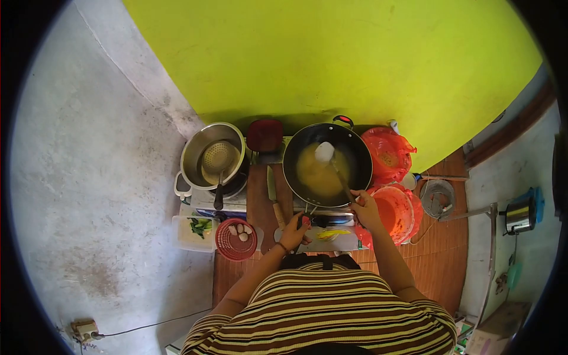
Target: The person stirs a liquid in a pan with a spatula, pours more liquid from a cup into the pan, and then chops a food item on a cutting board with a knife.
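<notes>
Spatula (324,152) in the wok (360,151)

The wok sits in front of me, near the yellow-green wall (331,53), with a yellowish food (313,177) inside. My right hand (365,211) is closed round the spatula's handle; my left hand (293,232) is wrapped around the wok's handle. Just left lies a knife (272,184) on a wooden board (258,198). Farther left, a pot (194,157) holds a skimmer (218,157). Right of the wok stand red plastic-lined containers (403,148).

Wok handle (306,219) partly hidden by left fingers (294,227), end of spatula handle (342,184) covered by right fingers (357,200)
</notes>
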Motion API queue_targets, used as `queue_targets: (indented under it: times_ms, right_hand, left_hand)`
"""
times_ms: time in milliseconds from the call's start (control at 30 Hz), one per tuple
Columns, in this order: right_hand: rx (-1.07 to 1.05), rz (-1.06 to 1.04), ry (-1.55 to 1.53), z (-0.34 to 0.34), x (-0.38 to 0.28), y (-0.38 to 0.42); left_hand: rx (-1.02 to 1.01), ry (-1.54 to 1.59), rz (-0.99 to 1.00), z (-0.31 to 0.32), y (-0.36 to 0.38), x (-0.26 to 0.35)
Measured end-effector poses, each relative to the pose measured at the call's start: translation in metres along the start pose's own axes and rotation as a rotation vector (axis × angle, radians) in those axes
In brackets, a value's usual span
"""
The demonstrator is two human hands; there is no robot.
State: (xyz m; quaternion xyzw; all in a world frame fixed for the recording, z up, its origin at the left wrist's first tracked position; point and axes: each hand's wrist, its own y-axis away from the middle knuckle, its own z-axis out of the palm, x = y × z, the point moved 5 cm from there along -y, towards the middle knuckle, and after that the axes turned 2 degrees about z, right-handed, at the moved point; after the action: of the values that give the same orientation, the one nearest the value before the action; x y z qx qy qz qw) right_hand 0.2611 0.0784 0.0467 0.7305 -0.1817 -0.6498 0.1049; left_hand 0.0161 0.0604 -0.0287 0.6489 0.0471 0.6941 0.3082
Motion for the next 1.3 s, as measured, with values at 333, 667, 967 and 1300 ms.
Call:
queue_targets:
  times_ms: [333, 667, 967, 1300]
  right_hand:
    - [0.111, 0.11, 0.117, -0.031, -0.011, 0.026]
    - [-0.146, 0.319, -0.345, -0.003, -0.003, 0.03]
    - [0.039, 0.037, 0.076, -0.012, -0.02, 0.018]
    - [-0.001, 0.191, 0.199, -0.025, -0.027, 0.04]
  left_hand:
    - [-0.031, -0.091, -0.043, -0.001, -0.003, -0.002]
    - [-0.034, -0.053, -0.011, 0.0, -0.001, 0.002]
    - [-0.03, -0.056, -0.038, -0.001, -0.003, -0.004]
    - [0.014, -0.083, -0.041, 0.003, 0.001, 0.005]
